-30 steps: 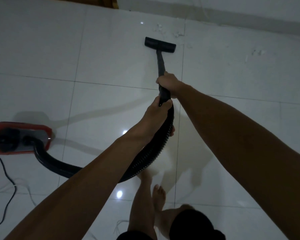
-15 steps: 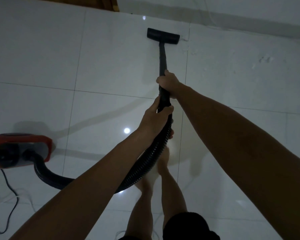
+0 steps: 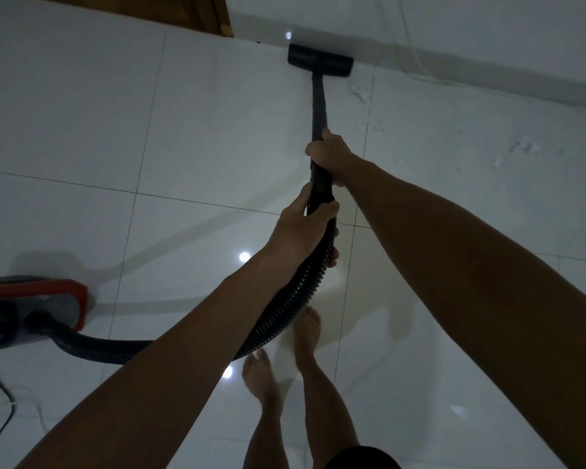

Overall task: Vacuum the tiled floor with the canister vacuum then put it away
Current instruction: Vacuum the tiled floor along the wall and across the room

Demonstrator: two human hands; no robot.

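Right hand: my right hand (image 3: 326,153) is wrapped round the black wand (image 3: 318,106), fingers curled tight about it, arm stretched well forward.
Left hand: my left hand (image 3: 301,228) grips just behind it, thumb and fingers closed round the spot where the wand meets the ribbed hose (image 3: 291,299).
Floor head: the black floor head (image 3: 320,60) lies flat on the tiled floor (image 3: 183,137), right up against the base of the wall (image 3: 487,25), near a wooden door frame (image 3: 214,15).
Debris: I see pale scraps (image 3: 361,93) on the tiles just right of the wand, and more (image 3: 521,148) further right.
Canister: the red canister (image 3: 31,309) sits on the floor at the left edge, well apart from the head; the hose curves from it under my left forearm.
Cord: a dark cord (image 3: 0,411) trails from the canister toward the bottom left.
Feet: my bare feet (image 3: 307,330) stand on the tiles below the hose.
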